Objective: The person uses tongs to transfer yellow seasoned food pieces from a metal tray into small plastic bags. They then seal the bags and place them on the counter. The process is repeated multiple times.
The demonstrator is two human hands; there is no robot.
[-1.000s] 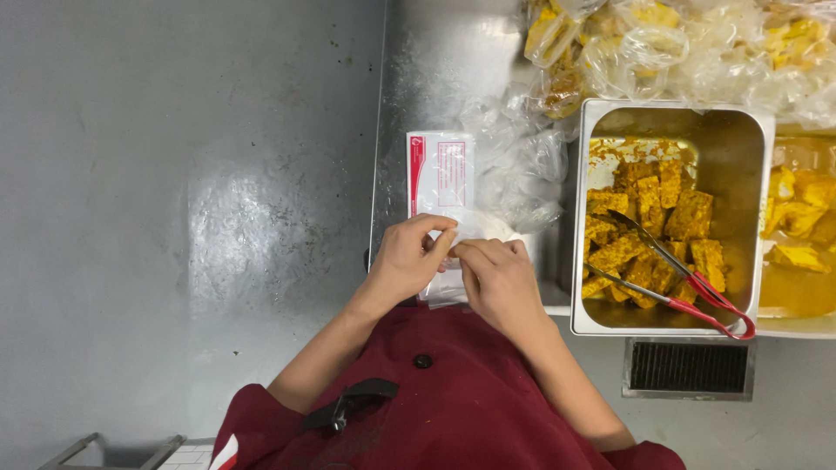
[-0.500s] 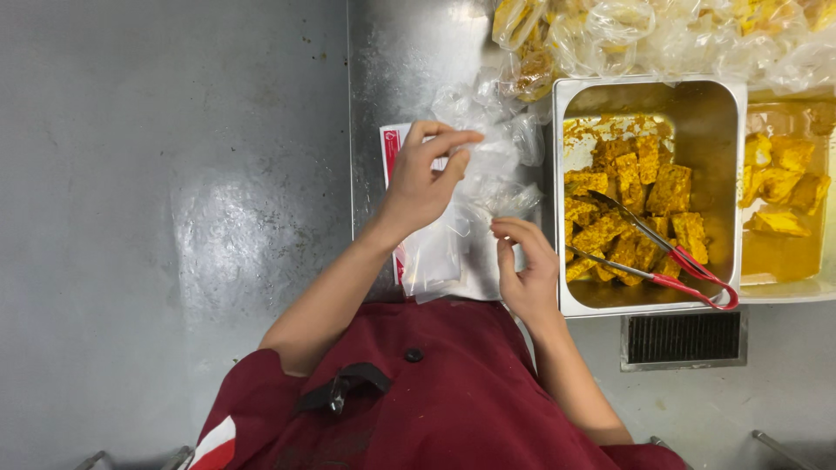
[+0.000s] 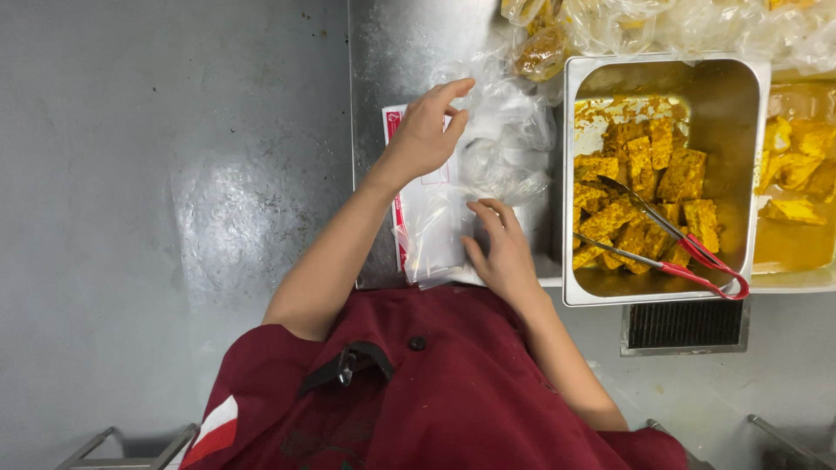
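Nearest the camera is the person's dark red jacket [image 3: 435, 392], with both bare forearms reaching out over the steel table [image 3: 383, 52]. The right hand [image 3: 501, 252] lies palm down near the table's front edge, its fingers [image 3: 488, 213] spread apart and resting on a flat stack of clear bags [image 3: 431, 235] that lies on the table between the two hands. It grips nothing. Just beyond, the left hand [image 3: 427, 135] hovers over the far end of the stack, where a red-and-white packet [image 3: 394, 122] shows beneath it. Its fingers [image 3: 457, 91] are loosely curled and apart, the tips touching a crumpled heap of clear plastic [image 3: 505, 130]; whether they pinch a sheet I cannot tell.

To the right of the bags stands a steel pan [image 3: 749, 174] holding yellow-coated cubes [image 3: 644, 191]. Tongs [image 3: 670, 248] with red handles lie across them, the handles resting on the pan's near right corner. A second pan [image 3: 797, 174] with yellow pieces stands further right. At the far edge lie filled plastic bags [image 3: 610, 26]. A floor vent [image 3: 684, 324] shows below the pan.
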